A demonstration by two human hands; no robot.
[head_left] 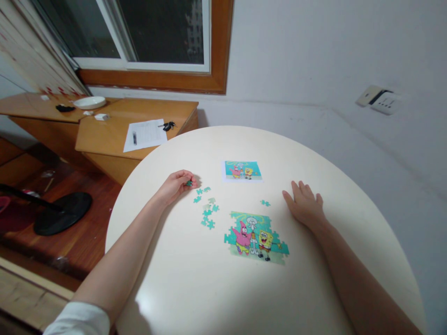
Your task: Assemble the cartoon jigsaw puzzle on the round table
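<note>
A partly assembled cartoon jigsaw puzzle (256, 237) lies on the round cream table (216, 288). Above it sits a small reference picture (242, 170) of the same scene. Several loose teal pieces (208, 211) are scattered left of the puzzle, and one more loose piece (265, 203) lies near my right hand. My left hand (176, 185) is curled, pinching a teal puzzle piece (189, 183) between thumb and fingers. My right hand (305, 204) rests flat on the table, fingers stretched out, holding nothing, just right of the puzzle.
A wooden desk (108, 135) stands beyond the table at the left, bearing a sheet of paper (145, 134), keys (169, 125) and a white bowl (90, 102). A black round stand base (63, 213) sits on the wooden floor. The wall runs close along the right.
</note>
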